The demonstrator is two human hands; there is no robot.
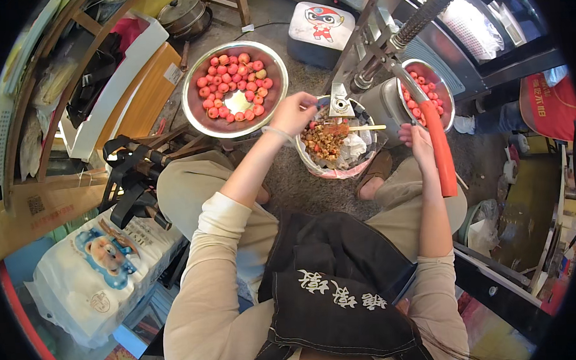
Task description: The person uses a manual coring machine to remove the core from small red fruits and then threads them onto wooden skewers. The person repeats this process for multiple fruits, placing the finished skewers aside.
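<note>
My left hand point(295, 112) reaches in beside the metal seat point(341, 107) of a lever press, its fingertips next to a small dark piece. Whether it grips anything is hard to make out. My right hand point(419, 143) is half curled, with nothing visible in it, partly behind the press's red-sleeved lever handle point(437, 143). Under the seat stands a lined bin point(317, 171) of fruit scraps, crumpled tissue and a flat wooden stick point(367, 127). A steel bowl point(187, 99) of red hawthorn fruits point(234, 77) is left of my left hand; another bowl point(450, 108) of red fruits stands behind the handle.
A dark box with a cartoon lid point(321, 24) sits beyond the press. A lidded pot point(181, 12) is at the far left. Black straps point(134, 183) and a bear-printed plastic pack point(106, 263) lie to my left. Another person's leg point(497, 122) shows at right.
</note>
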